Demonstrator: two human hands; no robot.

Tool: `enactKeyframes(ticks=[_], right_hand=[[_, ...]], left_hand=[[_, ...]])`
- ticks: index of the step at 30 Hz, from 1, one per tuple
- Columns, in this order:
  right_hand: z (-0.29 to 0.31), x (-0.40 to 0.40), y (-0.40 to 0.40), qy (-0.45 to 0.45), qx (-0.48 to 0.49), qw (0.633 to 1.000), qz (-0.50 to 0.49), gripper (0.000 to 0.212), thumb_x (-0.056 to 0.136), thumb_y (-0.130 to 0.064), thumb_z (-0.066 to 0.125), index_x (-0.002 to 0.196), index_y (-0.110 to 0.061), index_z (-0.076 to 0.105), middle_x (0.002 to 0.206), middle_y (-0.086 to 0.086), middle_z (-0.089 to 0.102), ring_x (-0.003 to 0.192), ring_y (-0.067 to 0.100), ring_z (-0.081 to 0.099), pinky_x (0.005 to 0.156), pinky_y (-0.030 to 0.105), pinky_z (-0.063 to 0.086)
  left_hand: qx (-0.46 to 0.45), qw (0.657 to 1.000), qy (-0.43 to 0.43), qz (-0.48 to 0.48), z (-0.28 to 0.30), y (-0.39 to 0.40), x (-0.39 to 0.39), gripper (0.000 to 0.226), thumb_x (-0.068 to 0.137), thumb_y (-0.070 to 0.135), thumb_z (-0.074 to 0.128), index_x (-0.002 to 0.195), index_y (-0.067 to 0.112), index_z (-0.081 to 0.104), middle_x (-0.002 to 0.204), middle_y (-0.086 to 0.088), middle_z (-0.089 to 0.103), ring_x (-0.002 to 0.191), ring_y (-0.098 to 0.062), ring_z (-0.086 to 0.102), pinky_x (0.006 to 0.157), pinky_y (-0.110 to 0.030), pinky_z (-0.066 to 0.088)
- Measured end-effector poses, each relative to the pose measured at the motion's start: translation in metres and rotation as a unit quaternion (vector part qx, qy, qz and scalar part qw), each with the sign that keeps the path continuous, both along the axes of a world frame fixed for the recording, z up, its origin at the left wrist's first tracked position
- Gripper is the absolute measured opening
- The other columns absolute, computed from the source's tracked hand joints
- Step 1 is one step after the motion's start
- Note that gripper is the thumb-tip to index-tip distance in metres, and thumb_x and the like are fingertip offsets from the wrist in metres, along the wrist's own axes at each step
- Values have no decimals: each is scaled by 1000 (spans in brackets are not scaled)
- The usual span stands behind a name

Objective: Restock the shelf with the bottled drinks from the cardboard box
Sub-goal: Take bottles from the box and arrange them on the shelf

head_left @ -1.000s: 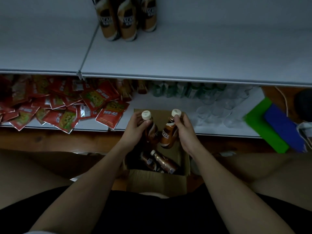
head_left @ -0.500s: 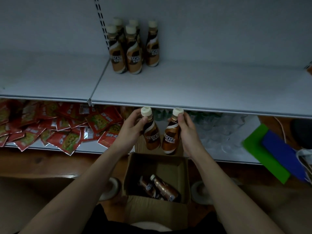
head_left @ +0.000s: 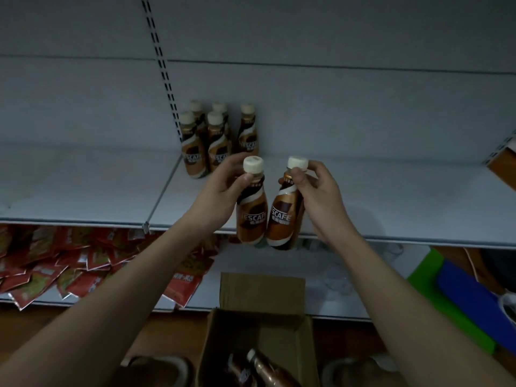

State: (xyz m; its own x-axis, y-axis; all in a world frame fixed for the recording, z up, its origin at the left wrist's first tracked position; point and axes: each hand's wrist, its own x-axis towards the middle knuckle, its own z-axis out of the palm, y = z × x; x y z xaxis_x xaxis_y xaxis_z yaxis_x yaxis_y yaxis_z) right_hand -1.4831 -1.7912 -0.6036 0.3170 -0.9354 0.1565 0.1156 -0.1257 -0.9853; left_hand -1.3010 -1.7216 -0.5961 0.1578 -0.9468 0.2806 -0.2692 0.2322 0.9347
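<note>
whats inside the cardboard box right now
At least two coffee bottles lie on their sides at the bottom of the cardboard box. The frame's lower edge cuts off the rest, so any more bottles there cannot be seen.

The bottles in the cardboard box (head_left: 284,342) are cut off by the bottom edge, the rear shelf bottles (head_left: 220,107) hide behind front ones, and the red packets' (head_left: 42,275) print is too blurred to read.
</note>
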Motion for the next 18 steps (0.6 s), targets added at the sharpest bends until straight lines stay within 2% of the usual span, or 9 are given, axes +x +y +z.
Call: enactKeyframes(ticks=[2, 4, 6, 8, 12, 15, 18], right_hand=[[10, 2, -10, 10, -13, 1000, 4, 16, 88, -30, 65, 102, -25, 59, 90, 2, 77, 90, 17, 73, 80, 34, 59], [17, 5, -21, 20, -27, 999, 5, 17, 88, -29, 65, 103, -26, 58, 92, 3, 77, 93, 17, 72, 82, 32, 58], [22, 9, -32, 32, -40, 999, -1, 18, 89, -30, 65, 105, -27, 58, 96, 4, 75, 93, 15, 71, 81, 28, 56], [24, 15, -44, 45, -44, 998, -16, 19, 88, -30, 64, 107, -27, 59, 99, 4, 73, 90, 11, 70, 80, 27, 55], [27, 28, -74, 72, -53, 995, -43, 23, 88, -29, 64, 111, -25, 61, 98, -3, 67, 76, -3, 64, 66, 16, 50], [28, 38, -97, 89, -72, 992, -56, 22, 90, -24, 63, 111, -19, 61, 99, -3, 65, 80, 1, 62, 69, 17, 49], [25, 50, -116, 120, -106, 985, -69, 20, 91, -23, 62, 109, -14, 60, 99, 0, 65, 83, 7, 60, 71, 16, 47]], left_hand=[[-13, 999, -28, 11, 7, -14, 5, 28, 99, 18, 48, 121, 34, 51, 111, 10, 63, 103, 1, 60, 83, -20, 51], [-17, 998, -47, 24, 13, -28, 10, 28, 99, 17, 48, 126, 24, 52, 111, 10, 63, 104, 3, 59, 85, -20, 50], [-22, 997, -59, 36, 16, -41, 16, 30, 99, 16, 48, 129, 16, 51, 111, 12, 62, 101, 10, 58, 83, -12, 48], [-26, 995, -80, 49, 17, -55, 22, 30, 99, 15, 48, 128, 16, 52, 110, 15, 62, 100, 14, 57, 80, -5, 44], [-3, 991, -111, 71, 16, -84, 31, 30, 98, 15, 48, 128, 15, 53, 116, 3, 64, 108, -5, 58, 91, -23, 46], [21, 986, -140, 84, 17, -101, 34, 27, 99, 18, 46, 125, 13, 52, 118, -4, 63, 110, -16, 58, 94, -35, 47], [29, 976, -189, 109, 18, -113, 34, 28, 100, 18, 46, 127, 12, 49, 120, -7, 61, 111, -21, 57, 93, -36, 45]])
